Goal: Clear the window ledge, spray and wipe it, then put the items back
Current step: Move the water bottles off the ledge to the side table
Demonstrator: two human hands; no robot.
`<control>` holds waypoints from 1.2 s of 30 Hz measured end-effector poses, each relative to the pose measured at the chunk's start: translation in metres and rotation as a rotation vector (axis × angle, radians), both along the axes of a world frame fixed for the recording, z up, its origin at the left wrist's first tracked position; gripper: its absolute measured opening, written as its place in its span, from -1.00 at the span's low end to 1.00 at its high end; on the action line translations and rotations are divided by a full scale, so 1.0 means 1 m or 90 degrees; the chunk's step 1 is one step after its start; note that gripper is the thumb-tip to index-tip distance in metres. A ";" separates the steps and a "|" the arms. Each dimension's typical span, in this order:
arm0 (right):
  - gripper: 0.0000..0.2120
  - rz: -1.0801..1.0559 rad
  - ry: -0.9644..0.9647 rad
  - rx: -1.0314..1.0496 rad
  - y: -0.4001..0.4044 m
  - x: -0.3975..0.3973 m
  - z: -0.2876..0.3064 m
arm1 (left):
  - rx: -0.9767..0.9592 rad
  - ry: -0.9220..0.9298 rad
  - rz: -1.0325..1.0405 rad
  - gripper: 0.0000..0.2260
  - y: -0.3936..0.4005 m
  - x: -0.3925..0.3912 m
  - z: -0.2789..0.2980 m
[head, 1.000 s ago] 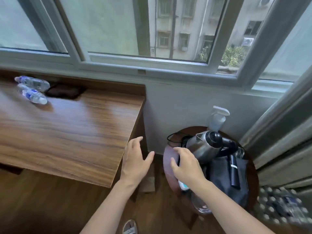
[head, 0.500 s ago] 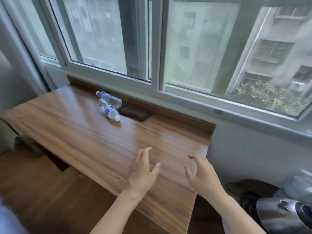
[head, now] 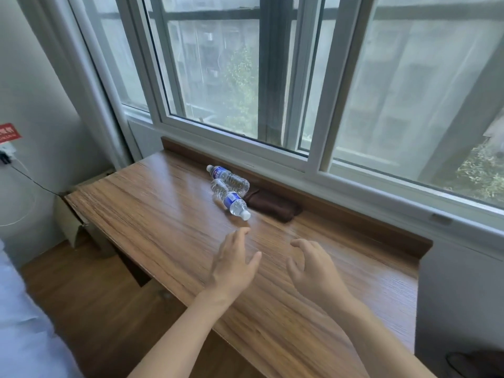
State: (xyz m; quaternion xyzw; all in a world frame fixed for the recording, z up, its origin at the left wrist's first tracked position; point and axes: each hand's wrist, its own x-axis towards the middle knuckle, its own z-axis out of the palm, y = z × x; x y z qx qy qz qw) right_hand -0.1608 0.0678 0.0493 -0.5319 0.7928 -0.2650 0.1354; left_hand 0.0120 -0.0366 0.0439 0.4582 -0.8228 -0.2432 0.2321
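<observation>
Two clear water bottles with blue labels lie on their sides on the wooden window ledge [head: 163, 214]: the far bottle [head: 229, 177] close to the window, the near bottle [head: 231, 199] in front of it with its white cap pointing at me. A dark brown folded cloth [head: 270, 205] lies right of them against the back lip. My left hand [head: 234, 264] hovers over the ledge just short of the near bottle, fingers stretched, holding nothing. My right hand [head: 311, 266] hangs beside it with loosely curled fingers, also holding nothing.
A sliding window [head: 234, 77] rises behind the ledge. A cardboard box [head: 73, 227] stands on the floor at the ledge's left end, with a wall socket and cable [head: 8, 159] beyond. A pale bed edge [head: 19, 323] shows at lower left, a dark round table edge [head: 474, 364] at lower right.
My view swung left from the side table with the kettle to the ledge. Both hands left the side table and moved forward over the ledge toward the bottles.
</observation>
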 end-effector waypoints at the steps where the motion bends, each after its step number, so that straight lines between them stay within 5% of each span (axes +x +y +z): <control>1: -0.56 0.006 0.007 0.000 -0.006 0.000 0.001 | -0.011 -0.011 -0.003 -0.49 -0.008 0.000 0.003; 20: -0.58 0.067 0.040 -0.009 -0.212 -0.005 0.010 | -0.049 -0.146 -0.062 -0.56 -0.204 0.009 0.025; 27: -0.76 0.004 0.096 0.034 -0.319 -0.006 -0.025 | -0.203 -0.220 -0.240 -0.66 -0.324 0.018 -0.017; 32: -0.74 -0.028 0.126 0.089 -0.381 -0.011 -0.038 | -0.302 -0.361 -0.398 -0.45 -0.386 0.002 -0.049; 36: -0.70 -0.038 0.143 0.110 -0.422 -0.015 -0.047 | -0.314 -0.361 -0.498 -0.40 -0.420 -0.019 -0.067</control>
